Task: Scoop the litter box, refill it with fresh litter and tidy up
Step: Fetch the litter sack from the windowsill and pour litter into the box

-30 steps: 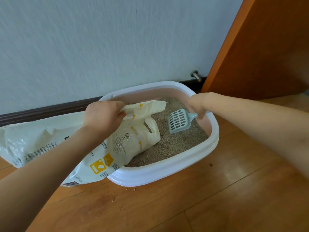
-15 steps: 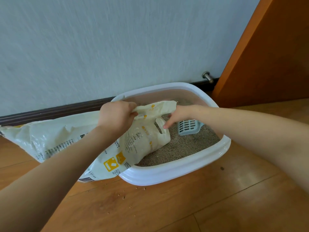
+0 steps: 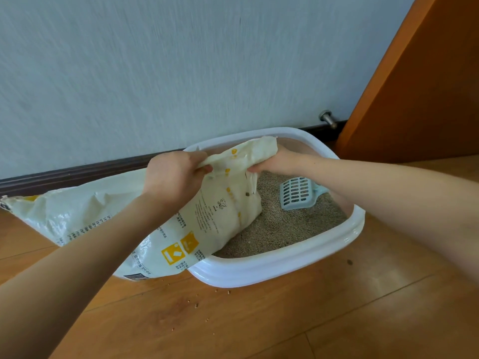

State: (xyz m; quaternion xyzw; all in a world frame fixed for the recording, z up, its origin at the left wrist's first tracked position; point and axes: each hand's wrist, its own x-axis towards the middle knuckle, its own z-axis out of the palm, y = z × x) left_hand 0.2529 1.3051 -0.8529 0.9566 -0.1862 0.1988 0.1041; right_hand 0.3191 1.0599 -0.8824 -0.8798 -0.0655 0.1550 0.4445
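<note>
Litter bag (image 3: 207, 218) is gripped by left hand (image 3: 173, 174) and right hand (image 3: 272, 161) over the part-filled litter box (image 3: 272, 270); tidying is left.

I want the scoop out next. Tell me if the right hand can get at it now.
Probably yes: the scoop lies uncovered on the litter just beside the right hand, but that hand grips the litter bag and must let go first.

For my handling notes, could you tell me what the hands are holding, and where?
Both the left hand and right hand grip the litter bag at its open top edge, over the litter box.
</note>
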